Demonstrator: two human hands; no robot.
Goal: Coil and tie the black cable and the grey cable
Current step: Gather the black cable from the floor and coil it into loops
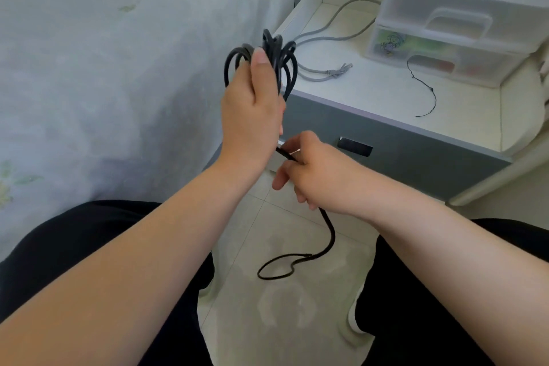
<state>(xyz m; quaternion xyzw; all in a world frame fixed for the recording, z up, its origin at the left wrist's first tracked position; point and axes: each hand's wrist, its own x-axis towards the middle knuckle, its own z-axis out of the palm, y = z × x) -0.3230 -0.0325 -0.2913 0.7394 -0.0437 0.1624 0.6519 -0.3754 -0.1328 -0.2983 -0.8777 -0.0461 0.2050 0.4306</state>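
Note:
My left hand [252, 116] is raised in front of the nightstand and grips a bundle of loops of the black cable [282, 59], thumb pressed along the coil. Just below it, my right hand [312, 172] pinches a straight stretch of the same cable. From under that hand the loose tail [326, 235] hangs down and ends in a loop on the floor tiles. The grey cable [323, 36] lies uncoiled on the nightstand top, with its plug end [338, 70] near the front edge. A thin black tie string [427, 92] lies to its right.
The white-topped nightstand [386, 98] has a grey drawer front [401, 151]. A clear plastic drawer unit [463, 15] stands at its back right. A bed with a pale floral cover [104, 68] fills the left. My knees in black trousers frame the tiled floor [282, 306].

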